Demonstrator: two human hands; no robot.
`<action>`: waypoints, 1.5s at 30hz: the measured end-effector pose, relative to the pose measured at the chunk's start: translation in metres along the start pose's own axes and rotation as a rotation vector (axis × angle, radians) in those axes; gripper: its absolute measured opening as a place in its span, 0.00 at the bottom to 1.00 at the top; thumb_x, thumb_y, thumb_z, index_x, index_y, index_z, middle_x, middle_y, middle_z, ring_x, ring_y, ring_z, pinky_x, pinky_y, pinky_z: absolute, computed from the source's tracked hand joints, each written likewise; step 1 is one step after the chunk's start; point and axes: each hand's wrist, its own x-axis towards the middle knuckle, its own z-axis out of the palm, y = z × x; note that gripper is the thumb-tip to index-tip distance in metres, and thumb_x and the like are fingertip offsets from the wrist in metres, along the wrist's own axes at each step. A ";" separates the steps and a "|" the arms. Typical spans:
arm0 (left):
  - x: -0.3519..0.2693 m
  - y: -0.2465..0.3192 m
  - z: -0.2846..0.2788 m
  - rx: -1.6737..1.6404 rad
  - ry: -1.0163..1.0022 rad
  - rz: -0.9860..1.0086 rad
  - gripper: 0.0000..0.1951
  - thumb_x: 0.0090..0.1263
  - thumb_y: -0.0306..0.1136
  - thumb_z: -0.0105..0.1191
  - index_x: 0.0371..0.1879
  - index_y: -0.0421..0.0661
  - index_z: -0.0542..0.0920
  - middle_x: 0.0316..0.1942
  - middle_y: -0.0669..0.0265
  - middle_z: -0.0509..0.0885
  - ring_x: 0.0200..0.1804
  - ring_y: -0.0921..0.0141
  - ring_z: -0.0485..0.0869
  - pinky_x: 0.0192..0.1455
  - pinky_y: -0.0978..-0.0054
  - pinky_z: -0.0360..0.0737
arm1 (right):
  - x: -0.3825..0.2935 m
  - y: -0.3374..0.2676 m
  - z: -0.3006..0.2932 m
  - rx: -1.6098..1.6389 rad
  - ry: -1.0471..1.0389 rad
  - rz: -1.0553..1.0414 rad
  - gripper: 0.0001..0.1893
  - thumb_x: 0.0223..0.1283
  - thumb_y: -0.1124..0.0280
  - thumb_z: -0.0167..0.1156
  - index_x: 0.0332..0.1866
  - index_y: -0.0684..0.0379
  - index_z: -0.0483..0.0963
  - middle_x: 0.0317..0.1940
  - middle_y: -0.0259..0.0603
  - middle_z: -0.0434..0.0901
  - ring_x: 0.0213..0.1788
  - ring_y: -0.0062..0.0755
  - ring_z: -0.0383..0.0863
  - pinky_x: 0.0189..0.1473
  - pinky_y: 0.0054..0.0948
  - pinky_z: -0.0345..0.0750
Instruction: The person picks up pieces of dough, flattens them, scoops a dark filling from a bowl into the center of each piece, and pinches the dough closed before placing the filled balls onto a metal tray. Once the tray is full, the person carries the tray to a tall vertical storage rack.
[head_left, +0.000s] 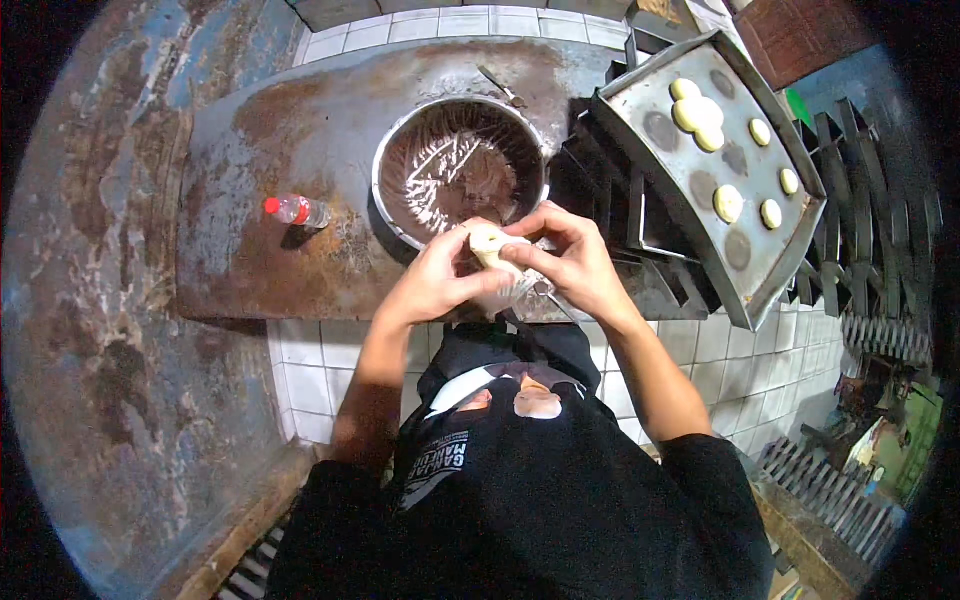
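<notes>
Between the fingertips of both hands is a small piece of pale dough (489, 241), with a little hollow showing in its top. My left hand (435, 281) cups it from one side, its thumb along the lower edge. On the other side, my right hand (574, 262) pinches the rim with thumb and index finger. Just beyond the hands stands a wide round metal bowl (381, 161) of smooth brown filling (480, 180), which looks like chocolate paste and has glossy streaks. Below the right hand, a thin metal utensil (553, 296) is partly hidden.
A metal baking tray (675, 199) bearing several dough balls (701, 116) rests tilted on dark metal racks (600, 165) at the right. A small spatula-like tool (501, 84) lies behind the bowl. On the stained metal table (247, 172), a red-capped plastic bottle (298, 211) is at the left.
</notes>
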 end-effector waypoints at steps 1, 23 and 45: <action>-0.002 0.000 0.002 0.004 0.073 0.031 0.19 0.71 0.33 0.69 0.57 0.42 0.81 0.50 0.67 0.86 0.53 0.75 0.83 0.59 0.73 0.80 | 0.000 -0.013 0.004 -0.003 -0.007 -0.002 0.21 0.57 0.65 0.79 0.53 0.62 0.84 0.43 0.38 0.84 0.43 0.25 0.84 0.48 0.31 0.82; 0.013 0.030 0.016 -0.340 0.263 -0.021 0.14 0.81 0.42 0.56 0.55 0.49 0.73 0.34 0.72 0.82 0.27 0.84 0.75 0.22 0.88 0.64 | 0.023 -0.084 0.003 -0.463 0.086 -0.271 0.12 0.64 0.72 0.71 0.50 0.65 0.84 0.40 0.45 0.86 0.37 0.32 0.87 0.42 0.29 0.83; 0.123 0.110 0.197 -0.362 0.055 0.654 0.17 0.64 0.19 0.60 0.51 0.40 0.74 0.42 0.64 0.83 0.49 0.72 0.83 0.64 0.65 0.80 | -0.077 -0.111 -0.137 0.342 0.091 -0.087 0.10 0.69 0.77 0.66 0.53 0.68 0.82 0.41 0.37 0.88 0.46 0.24 0.88 0.43 0.26 0.86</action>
